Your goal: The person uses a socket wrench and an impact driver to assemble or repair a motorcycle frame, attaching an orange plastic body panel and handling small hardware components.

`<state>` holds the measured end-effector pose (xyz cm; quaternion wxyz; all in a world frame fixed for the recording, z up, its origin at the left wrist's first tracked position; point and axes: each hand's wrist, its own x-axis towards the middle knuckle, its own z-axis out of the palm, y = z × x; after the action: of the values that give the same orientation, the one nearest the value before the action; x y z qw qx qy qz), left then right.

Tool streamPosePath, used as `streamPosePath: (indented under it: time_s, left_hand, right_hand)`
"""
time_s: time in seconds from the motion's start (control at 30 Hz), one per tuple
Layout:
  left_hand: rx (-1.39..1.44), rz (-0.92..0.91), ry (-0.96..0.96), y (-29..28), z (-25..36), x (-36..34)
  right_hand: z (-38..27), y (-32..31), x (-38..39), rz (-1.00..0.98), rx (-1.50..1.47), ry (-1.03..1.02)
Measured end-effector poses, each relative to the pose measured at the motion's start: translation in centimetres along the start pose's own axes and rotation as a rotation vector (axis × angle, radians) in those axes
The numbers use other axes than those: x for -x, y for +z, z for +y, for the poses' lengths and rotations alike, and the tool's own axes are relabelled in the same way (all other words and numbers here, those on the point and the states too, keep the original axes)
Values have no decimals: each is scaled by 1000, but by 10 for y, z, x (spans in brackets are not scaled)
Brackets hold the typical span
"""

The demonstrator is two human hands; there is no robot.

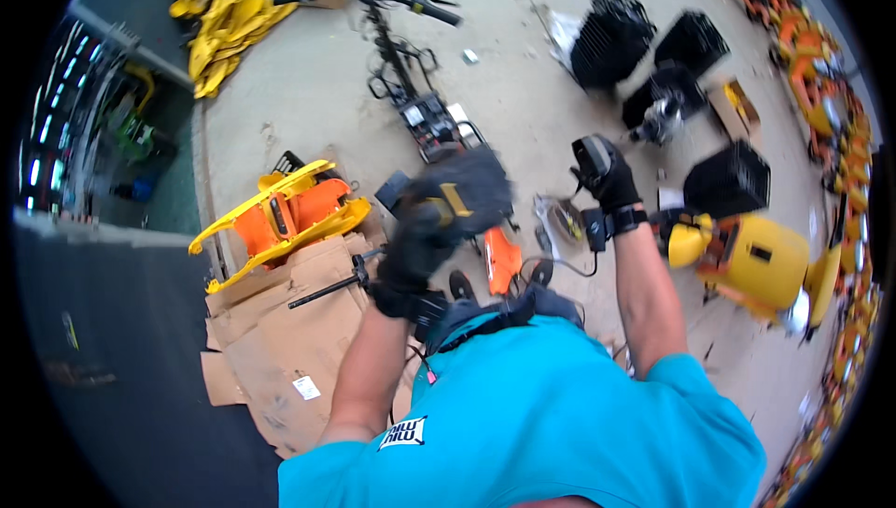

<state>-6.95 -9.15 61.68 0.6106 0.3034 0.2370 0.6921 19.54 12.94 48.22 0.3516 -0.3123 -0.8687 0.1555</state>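
My left hand [411,251], in a black glove, is closed around a dark, bulky part [471,186] with a yellow patch near the fingers. Motion smears this part, so its kind cannot be told. Farther right, my gloved right hand [616,181] is closed on a dark rounded object [593,155] with a grey face. Just beyond my left hand stands a stripped scooter frame [401,69] with handlebars, exposed wiring and electronics on its base. An orange panel [502,261] lies by my feet, below and between the hands.
Flattened cardboard [299,331] lies at left beneath a yellow-and-orange body shell [289,214]. Yellow panels [224,13] are heaped at the far left. Black crates [611,37] and a yellow scooter body [765,261] stand on the right. Several scooters [812,69] line the right edge.
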Motion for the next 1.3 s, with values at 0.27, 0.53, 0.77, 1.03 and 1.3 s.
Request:
streamPosePath:
  time_s: [0.27, 0.53, 0.77, 1.03, 1.3]
  left_hand:
    - [-92, 470, -512, -152, -60, 73]
    - [-1538, -686, -383, -234, -111, 194]
    - [-508, 522, -1367, -204, -94, 272]
    - [-469, 1008, -1238, -124, -146, 201]
    - [-553, 1110, -1247, -102, -195, 136]
  right_hand:
    - [52, -22, 196, -307, 88, 916]
    - [81, -5, 294, -621, 50, 862]
    - [186, 74, 353, -506, -529, 1606]
    - [305, 199, 393, -486, -497, 1544]
    - [405, 347, 459, -323, -452, 1410]
